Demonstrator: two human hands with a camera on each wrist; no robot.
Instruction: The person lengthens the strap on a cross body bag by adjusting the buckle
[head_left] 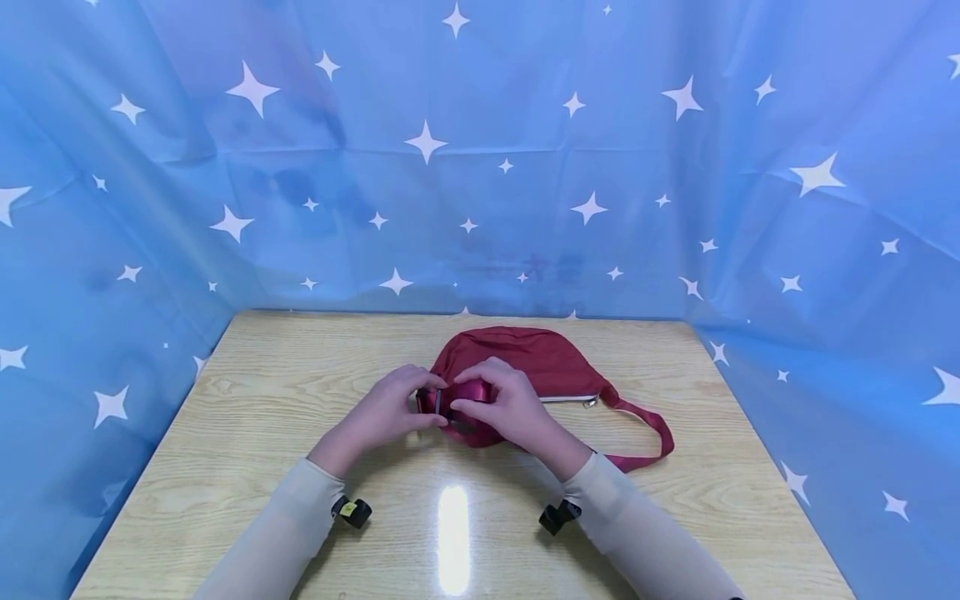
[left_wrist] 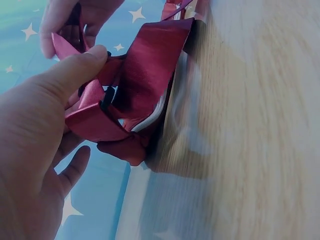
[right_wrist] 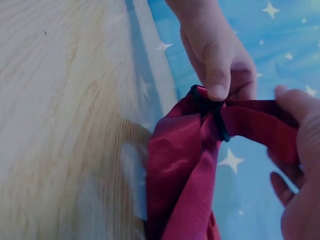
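Observation:
A dark red waist bag lies on the wooden table, its pale zipper facing the person. At the bag's left end, both hands hold its red strap. The left hand pinches the strap beside a black slider buckle, thumb against fingers. Just right of it, the right hand grips a raised loop of strap between thumb and fingers. Several folds of webbing are bunched around the buckle, seen close in the left wrist view. Part of the right hand's grip is hidden by the strap.
The strap's other part curves out on the bag's right side, near a metal zipper pull. A blue curtain with white stars hangs behind the wooden table and along both sides.

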